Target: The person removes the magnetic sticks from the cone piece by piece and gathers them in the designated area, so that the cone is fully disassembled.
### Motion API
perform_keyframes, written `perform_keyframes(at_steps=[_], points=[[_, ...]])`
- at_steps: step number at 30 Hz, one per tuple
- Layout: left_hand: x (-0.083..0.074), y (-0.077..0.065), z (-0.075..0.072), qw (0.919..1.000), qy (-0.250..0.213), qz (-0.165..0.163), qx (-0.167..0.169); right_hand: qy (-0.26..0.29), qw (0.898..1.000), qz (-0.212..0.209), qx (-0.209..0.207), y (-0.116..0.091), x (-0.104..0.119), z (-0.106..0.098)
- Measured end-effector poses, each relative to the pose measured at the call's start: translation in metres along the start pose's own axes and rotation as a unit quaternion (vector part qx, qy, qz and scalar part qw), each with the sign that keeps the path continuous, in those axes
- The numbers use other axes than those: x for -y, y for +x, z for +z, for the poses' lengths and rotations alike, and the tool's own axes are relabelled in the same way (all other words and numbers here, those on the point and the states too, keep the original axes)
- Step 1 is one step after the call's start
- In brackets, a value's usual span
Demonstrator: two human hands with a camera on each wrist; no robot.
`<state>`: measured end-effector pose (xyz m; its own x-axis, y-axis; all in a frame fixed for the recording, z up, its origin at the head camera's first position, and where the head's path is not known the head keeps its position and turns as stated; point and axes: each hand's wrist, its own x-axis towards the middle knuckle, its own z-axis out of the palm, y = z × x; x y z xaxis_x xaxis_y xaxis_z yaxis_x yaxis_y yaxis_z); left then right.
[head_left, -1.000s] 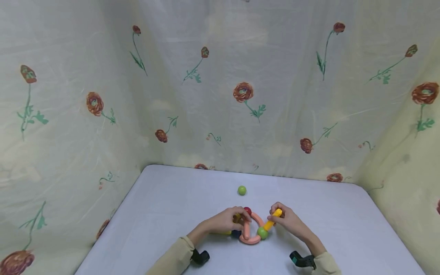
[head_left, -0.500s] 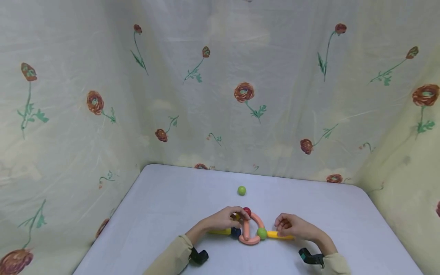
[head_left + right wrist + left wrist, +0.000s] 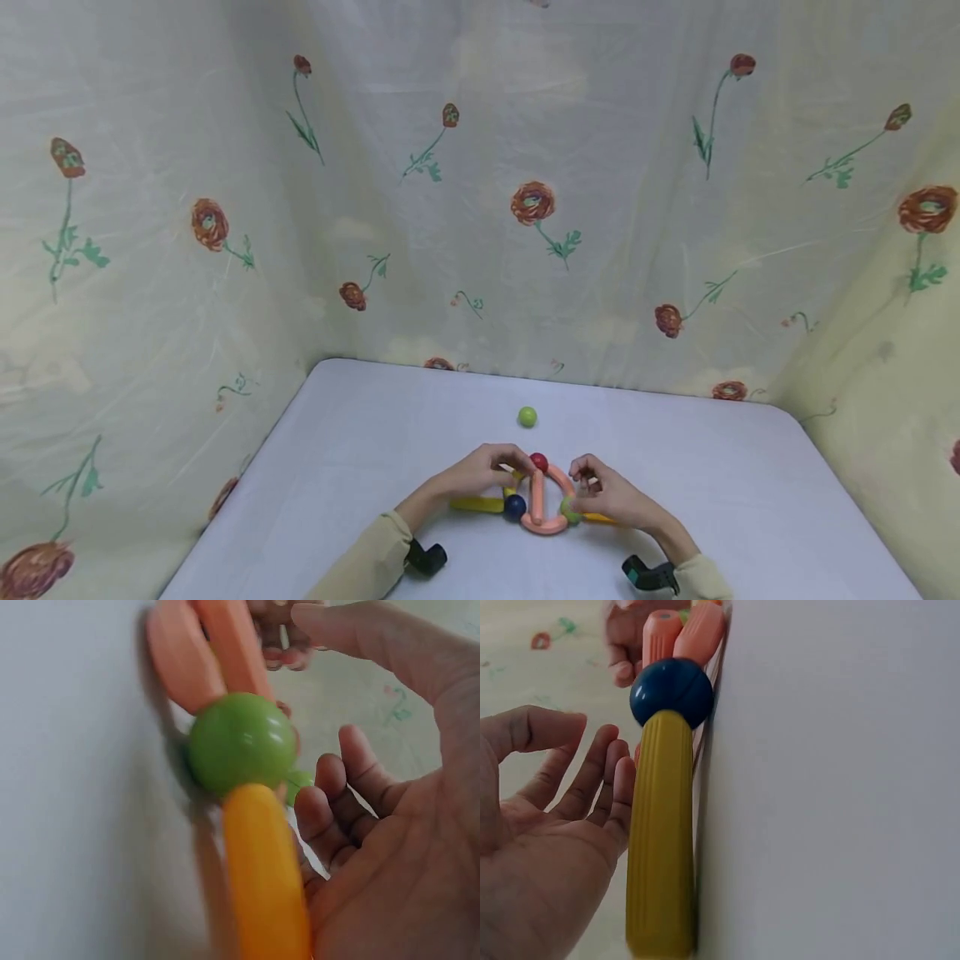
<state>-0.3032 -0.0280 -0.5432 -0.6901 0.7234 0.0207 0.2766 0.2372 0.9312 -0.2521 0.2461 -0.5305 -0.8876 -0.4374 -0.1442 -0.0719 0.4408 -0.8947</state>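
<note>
A ring of ball-and-stick pieces lies on the table. Its red ball (image 3: 538, 462) is at the far side, the dark blue ball (image 3: 514, 507) at the left and a green ball (image 3: 567, 511) at the right. Curved pink sticks (image 3: 545, 526) join balls, and a straight pink stick (image 3: 537, 498) runs down the middle. From the blue ball a yellow stick (image 3: 660, 840) extends left; an orange-yellow stick (image 3: 262, 870) extends right from the green one. My left hand (image 3: 483, 472) hovers over the left side, fingers loosely bent. Beside the green ball is my right hand (image 3: 611, 496), thumb and fingers apart.
A loose green ball (image 3: 528, 417) lies farther back on the white table (image 3: 405, 417). Flower-printed curtains (image 3: 480, 208) surround the table at the back and sides. Each wrist wears a black camera mount (image 3: 427, 558).
My right hand lowered the orange-yellow stick flat at the green ball's right, let go, and moved left over that ball. My left hand drew slightly left, uncovering the blue ball.
</note>
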Motion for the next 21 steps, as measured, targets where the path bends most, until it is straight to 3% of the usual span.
perform_keyframes(at_steps=[5,11,21], points=[[0.005,-0.018,-0.014,0.9991,0.0,-0.037,-0.022,0.011,1.0,0.01,0.013,0.007,-0.005,0.011],[0.007,-0.043,-0.026,0.9962,0.032,-0.081,0.002,-0.023,1.0,0.011,0.009,0.01,-0.005,0.015],[0.001,-0.051,-0.028,0.9867,0.115,-0.111,0.031,-0.053,0.999,-0.003,0.0,0.011,-0.003,0.019]])
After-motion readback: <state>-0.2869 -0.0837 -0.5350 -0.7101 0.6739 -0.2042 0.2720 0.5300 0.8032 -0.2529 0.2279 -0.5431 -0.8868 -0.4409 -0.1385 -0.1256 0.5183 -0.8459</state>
